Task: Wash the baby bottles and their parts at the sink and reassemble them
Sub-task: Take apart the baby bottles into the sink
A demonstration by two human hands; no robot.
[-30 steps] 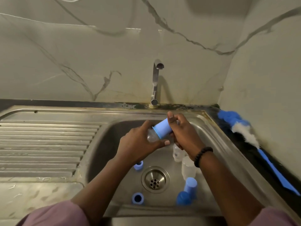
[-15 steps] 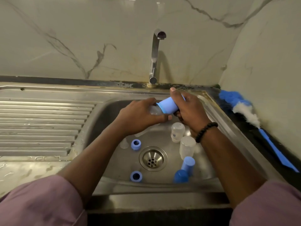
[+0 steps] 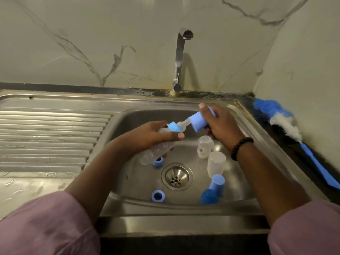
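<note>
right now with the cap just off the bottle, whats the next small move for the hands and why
Probably set the blue cap down in the sink beside the other blue caps. The right hand holds it clear of the nipple, while the left hand grips the bottle with its blue ring on. Freeing the right hand would let it unscrew that ring.

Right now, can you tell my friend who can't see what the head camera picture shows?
Over a steel sink, the left hand holds a clear plastic baby bottle with a blue collar ring, while the right hand holds its light blue cap just off the teat. More bottles, caps and rings sit around the drain.
</note>
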